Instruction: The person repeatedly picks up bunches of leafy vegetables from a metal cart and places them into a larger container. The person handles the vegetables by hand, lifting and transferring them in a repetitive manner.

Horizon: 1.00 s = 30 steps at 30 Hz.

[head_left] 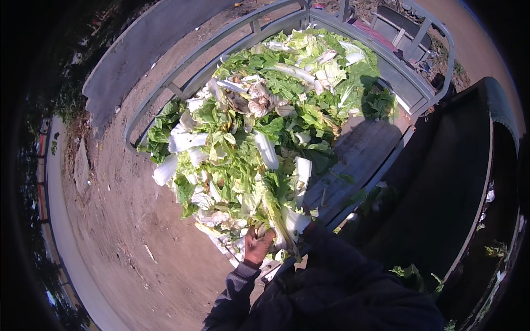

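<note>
A large heap of cabbage leaves, green with thick white ribs and some browned pieces, lies on the bed of a cart. At the heap's near end, my left hand is closed on cabbage leaves, its fingers curled into them. My right sleeve reaches in beside a broad white-ribbed leaf. The right hand is mostly hidden by shadow and leaves, so its grip does not show.
A grey metal rail runs round the cart's left and far sides. To the right stands a deep, dark container with leaf scraps by its edge. Bare dirt and a concrete slab lie left.
</note>
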{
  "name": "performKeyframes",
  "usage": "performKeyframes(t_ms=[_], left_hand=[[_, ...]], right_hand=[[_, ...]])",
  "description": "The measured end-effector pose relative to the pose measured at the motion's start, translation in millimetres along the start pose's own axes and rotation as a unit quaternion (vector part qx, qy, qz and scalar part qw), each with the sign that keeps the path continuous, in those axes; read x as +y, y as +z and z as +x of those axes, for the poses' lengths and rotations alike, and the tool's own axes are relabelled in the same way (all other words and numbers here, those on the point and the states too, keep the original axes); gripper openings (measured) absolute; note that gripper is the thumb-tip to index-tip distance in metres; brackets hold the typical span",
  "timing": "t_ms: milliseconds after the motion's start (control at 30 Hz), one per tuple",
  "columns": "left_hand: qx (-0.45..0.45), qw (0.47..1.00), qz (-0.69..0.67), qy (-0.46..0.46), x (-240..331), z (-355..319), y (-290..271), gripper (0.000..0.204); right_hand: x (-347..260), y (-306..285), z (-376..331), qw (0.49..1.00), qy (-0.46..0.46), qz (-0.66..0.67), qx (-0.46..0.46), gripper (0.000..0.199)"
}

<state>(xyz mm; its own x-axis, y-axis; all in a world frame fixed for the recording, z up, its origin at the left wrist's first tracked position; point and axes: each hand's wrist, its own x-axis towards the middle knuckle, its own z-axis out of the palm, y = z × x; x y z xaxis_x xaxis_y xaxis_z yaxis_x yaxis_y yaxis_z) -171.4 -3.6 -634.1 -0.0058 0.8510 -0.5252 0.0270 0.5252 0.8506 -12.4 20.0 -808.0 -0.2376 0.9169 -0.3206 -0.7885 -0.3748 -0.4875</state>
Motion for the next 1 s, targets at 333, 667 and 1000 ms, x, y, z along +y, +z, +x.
performKeyframes(t_ms=[333,667,1000], left_hand=[[-0.118,0.990,0.068,0.020,105.5,-14.6,121.5,0.016],[-0.346,0.687,-0.017,0.639,325.1,-127.4,455.2,0.055],[-0.107,0.948,0.183,0.236,116.9,136.4,101.5,0.028]], right_hand=[[-176.8,47.0,-81.0,0.825,-0.023,-0.559,0.073,0.035],[-586.1,-8.3,-487.2,0.427,-0.476,-0.480,0.600,0.044],[-732.9,-123.4,-528.2,0.169,-0.350,-0.533,0.752,0.054]])
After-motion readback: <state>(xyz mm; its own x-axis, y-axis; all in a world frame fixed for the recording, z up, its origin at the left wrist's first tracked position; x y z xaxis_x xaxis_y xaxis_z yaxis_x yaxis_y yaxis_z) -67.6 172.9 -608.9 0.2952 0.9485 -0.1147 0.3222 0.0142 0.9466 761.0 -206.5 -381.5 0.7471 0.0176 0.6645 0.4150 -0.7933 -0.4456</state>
